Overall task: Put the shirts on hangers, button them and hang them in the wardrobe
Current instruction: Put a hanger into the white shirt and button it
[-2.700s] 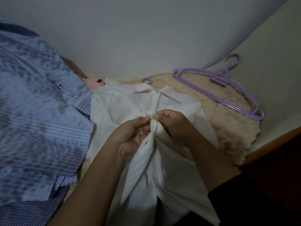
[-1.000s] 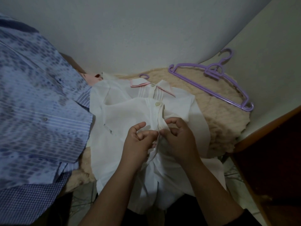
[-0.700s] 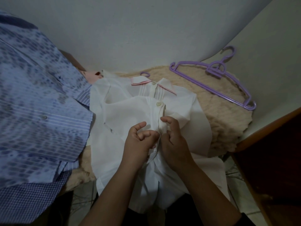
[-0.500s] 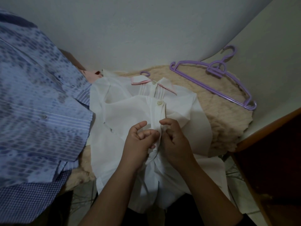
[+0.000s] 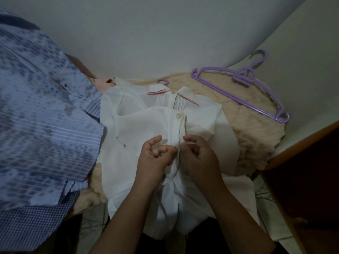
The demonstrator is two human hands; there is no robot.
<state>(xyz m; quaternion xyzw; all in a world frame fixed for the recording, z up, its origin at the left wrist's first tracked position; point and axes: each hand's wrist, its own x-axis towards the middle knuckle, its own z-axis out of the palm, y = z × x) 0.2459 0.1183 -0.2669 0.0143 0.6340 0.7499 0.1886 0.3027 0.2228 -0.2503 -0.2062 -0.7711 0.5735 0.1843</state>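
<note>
Fingers [image 5: 170, 150] of both my hands pinch the white shirt [image 5: 146, 129] placket, frame center; thin fabric could slip, leaving the buttonhole missed.

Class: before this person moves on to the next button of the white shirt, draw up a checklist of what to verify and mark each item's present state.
1. Collar button fastened: ok.
2. Second button fastened: ok.
3. Left hand and right hand both pinch the placket: ok.
4. Third button through its hole: cannot tell, fingers hide it.
5. Hanger hook at the white shirt collar: ok.
6. Spare hangers within reach: ok.
</note>
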